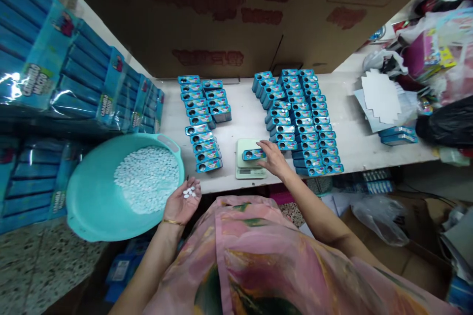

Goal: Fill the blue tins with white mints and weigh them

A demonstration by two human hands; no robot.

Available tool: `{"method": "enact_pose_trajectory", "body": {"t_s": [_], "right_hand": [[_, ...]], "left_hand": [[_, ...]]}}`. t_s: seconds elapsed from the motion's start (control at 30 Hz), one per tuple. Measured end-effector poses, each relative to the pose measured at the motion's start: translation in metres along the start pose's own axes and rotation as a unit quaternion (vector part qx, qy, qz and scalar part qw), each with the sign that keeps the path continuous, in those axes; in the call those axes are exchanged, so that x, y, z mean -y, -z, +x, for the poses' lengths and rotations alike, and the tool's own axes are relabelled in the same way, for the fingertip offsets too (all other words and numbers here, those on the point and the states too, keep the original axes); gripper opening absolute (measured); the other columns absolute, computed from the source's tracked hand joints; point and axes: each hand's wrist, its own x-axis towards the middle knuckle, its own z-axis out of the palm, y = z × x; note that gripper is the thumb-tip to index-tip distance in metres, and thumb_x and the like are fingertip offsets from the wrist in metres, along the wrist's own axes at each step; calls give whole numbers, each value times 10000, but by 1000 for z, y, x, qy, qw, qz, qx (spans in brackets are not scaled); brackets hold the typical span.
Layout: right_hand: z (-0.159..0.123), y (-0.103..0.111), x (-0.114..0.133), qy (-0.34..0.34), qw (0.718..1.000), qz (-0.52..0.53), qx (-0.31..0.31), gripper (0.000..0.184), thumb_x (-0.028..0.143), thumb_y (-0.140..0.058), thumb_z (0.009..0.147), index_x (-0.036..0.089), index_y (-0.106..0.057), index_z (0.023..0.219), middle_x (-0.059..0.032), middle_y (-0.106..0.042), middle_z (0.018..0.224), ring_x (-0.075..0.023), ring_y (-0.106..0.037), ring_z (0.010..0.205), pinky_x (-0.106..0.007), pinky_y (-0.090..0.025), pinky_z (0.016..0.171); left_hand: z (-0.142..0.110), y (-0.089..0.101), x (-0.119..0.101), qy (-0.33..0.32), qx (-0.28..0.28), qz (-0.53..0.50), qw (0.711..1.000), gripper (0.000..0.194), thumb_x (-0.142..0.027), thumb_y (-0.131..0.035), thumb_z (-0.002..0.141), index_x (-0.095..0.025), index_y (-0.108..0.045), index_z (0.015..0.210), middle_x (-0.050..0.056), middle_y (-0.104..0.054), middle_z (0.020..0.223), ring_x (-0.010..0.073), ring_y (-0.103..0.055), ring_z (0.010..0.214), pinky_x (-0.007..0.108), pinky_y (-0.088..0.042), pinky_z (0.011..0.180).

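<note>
My left hand (179, 206) is palm up and cupped beside the basin, holding several small white candies (189, 192). A light green kitchen scale (251, 173) stands near the table's front edge, and on it rests a blue candy tin (252, 154) with a round opening in its top. The fingers of my right hand (272, 160) grip the right end of this tin. Left of my left hand is a turquoise basin (92, 197) with a heap of white candies (148, 174) in it.
Rows of blue tins (207, 151) stand left of the scale, and more rows of tins (308, 137) stand right of it. A large cardboard box (229, 19) blocks the back. Wrapped packs of tins (79, 74) are stacked at left. White cards (380, 96) and bags lie at right.
</note>
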Motion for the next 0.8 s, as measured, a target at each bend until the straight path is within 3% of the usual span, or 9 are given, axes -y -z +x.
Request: {"method": "enact_pose_trajectory", "body": {"t_s": [0.13,0.33,0.47,0.57,0.63,0.7,0.8], "right_hand": [[2,-4,0,-1,1000,-16,19,645,239,-663,634,216,-391,1219,-84,-404,1228,-246,-363,1112,-398,-377,879],[18,-3,8,30,999,-34,6,355,181,-541,728,190,-501,1081,-70,-525,1021,-214,-455,945,-353,-406,826],[75,-14,28,46,997,-42,-43,359,208,-512,753,182,-486,1110,-82,-514,1052,-220,-446,955,-347,-405,820],[126,-32,47,29,997,-44,-50,370,175,-493,756,187,-488,1126,-79,-509,1087,-216,-447,965,-335,-404,819],[145,-42,52,13,998,-39,-57,376,141,-457,767,188,-486,1139,-74,-486,1145,-204,-437,1003,-322,-398,831],[144,-43,48,6,995,-38,-91,386,110,-412,781,185,-479,1153,-70,-450,1204,-187,-405,1062,-307,-380,859],[102,-24,23,-30,981,-69,-178,339,115,-386,796,167,-522,1102,-81,-470,1174,-177,-390,1075,-306,-346,888]], "left_hand": [[-3,5,-9,-10,-6,-10,1000,252,-111,-361,812,-74,-605,759,97,-623,688,124,-592,608,220,-509,522],[-9,28,-25,-36,-14,-45,998,275,-114,-342,822,-76,-605,749,91,-620,690,119,-587,604,217,-506,516],[-12,41,-31,-51,-23,-67,996,276,-104,-337,823,-81,-604,757,90,-624,708,113,-586,607,215,-508,516],[-14,47,-32,-46,-33,-77,995,275,-97,-334,824,-88,-602,765,88,-625,717,119,-590,624,221,-512,517],[-15,51,-32,-38,-39,-75,996,264,-97,-339,823,-87,-598,771,88,-623,720,123,-591,631,221,-512,513],[-17,56,-34,-29,-42,-66,996,252,-95,-344,821,-86,-593,782,90,-619,726,121,-588,630,219,-511,508],[-18,66,-42,-15,-47,-45,998,243,-83,-338,817,-97,-580,793,85,-608,726,107,-574,612,209,-503,493]]}}
